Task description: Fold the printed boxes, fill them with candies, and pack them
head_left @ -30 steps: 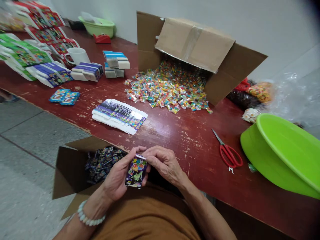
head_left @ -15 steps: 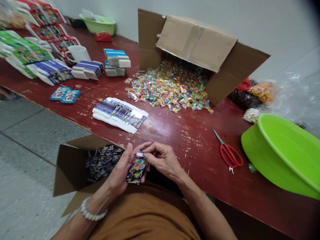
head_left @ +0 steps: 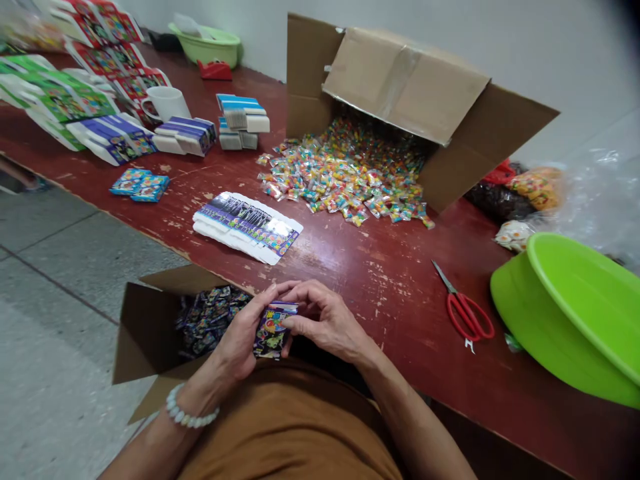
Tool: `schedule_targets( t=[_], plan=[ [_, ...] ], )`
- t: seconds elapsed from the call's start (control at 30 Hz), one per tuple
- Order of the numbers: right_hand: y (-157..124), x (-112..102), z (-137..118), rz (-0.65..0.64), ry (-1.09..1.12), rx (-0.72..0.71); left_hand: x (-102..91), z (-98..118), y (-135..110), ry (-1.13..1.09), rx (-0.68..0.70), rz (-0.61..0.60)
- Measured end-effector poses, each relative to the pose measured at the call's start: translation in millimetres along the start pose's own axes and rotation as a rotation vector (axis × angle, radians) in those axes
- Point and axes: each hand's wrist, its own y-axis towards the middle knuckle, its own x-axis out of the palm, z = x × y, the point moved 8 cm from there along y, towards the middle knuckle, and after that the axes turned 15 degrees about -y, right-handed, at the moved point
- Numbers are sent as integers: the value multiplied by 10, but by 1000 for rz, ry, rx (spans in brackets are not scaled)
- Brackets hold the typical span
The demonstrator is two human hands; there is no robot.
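Your head camera looks forward and down across the red tabletop (head_left: 390,280) to its far edge. Left hand (head_left: 240,340) and right hand (head_left: 330,327) sit close below, at the near edge.

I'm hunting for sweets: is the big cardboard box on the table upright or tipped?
Tipped on its side: the big cardboard box opens sideways, sweets spilled onto the table.

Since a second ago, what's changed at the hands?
The right hand has curled over the top of the small purple box; its white flap no longer shows. The left hand still holds the box. The scissors and flat cartons lie unmoved.
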Motion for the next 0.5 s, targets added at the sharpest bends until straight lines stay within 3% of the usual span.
schedule_targets(
  t=[0.23,0.5],
  plan=[
    [48,94,104,54,26,-1,-15,65,-20,-76,5,34],
    [80,19,-81,56,-66,-122,-15,30,-5,-123,-48,20]
  ],
)
